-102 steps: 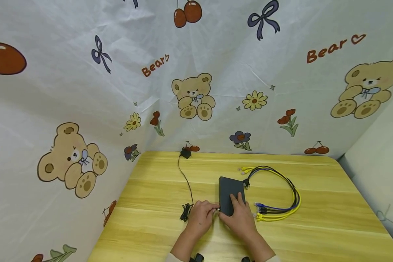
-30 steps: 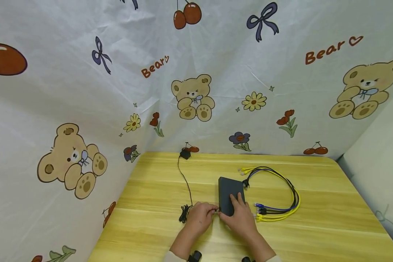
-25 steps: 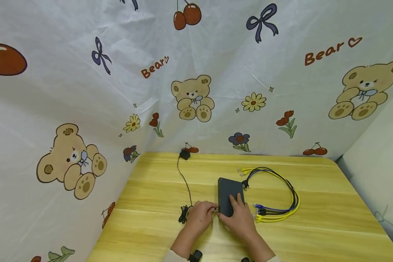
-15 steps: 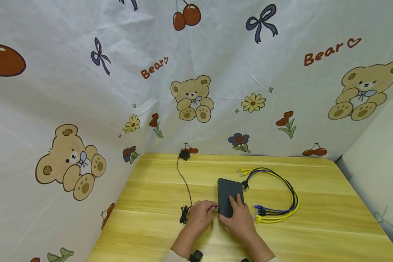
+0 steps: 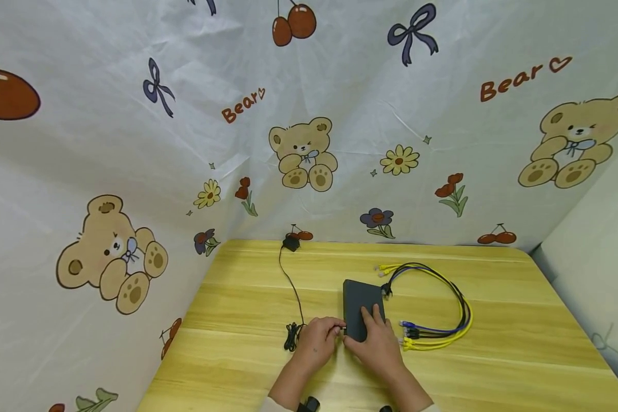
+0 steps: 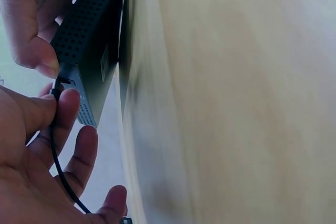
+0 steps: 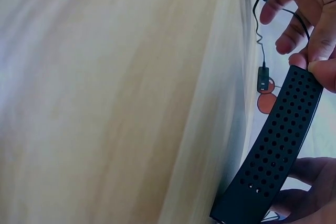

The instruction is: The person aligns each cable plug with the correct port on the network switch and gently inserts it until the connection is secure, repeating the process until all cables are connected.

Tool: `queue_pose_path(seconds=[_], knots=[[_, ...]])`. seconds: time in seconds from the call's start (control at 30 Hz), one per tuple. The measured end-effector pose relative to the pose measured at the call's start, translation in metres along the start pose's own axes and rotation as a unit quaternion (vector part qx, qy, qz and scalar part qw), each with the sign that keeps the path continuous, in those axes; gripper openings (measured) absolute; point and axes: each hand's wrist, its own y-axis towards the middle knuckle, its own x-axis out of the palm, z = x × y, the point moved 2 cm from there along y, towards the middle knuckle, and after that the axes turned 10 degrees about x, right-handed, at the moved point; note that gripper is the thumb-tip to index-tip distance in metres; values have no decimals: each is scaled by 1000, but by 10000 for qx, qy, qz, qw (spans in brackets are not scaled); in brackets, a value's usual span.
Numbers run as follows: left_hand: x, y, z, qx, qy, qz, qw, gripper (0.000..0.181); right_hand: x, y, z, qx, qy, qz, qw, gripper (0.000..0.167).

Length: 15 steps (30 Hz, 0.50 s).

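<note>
In the head view a black network switch (image 5: 357, 297) lies on the table. My right hand (image 5: 377, 346) grips it, fingers over its top and thumb at the near left corner. My left hand (image 5: 315, 343) pinches the thin plug (image 6: 55, 92) of a black power cable between thumb and index finger. That plug's tip is at the end face of the switch, beside a small port; fingers hide how deep it sits. From the left hand the cord runs to a tied coil (image 5: 291, 336) and on to a black power adapter (image 5: 290, 242) at the far edge.
A loop of yellow, black and blue network cables (image 5: 466, 312) lies right of the switch, with connectors near its far and near right corners. The wooden table (image 5: 520, 343) ends at a printed cloth (image 5: 340, 212) behind and at the left.
The hands stay in nearly the same place. My left fingers have shifted slightly at the switch's left side, and the plug, a little lower one second ago, now sits close against it.
</note>
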Motion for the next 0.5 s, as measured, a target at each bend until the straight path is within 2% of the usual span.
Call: queue_pose_path(seconds=[0.23,0.5], knots=[[-1,-4,0,59,-155,-138,9998,21,1,0,1,0,-93,-42,9999,90],[-4,-5,1,172,-58,-319,9993,20,-1,0,2,-36,-78,-27,10000,90]])
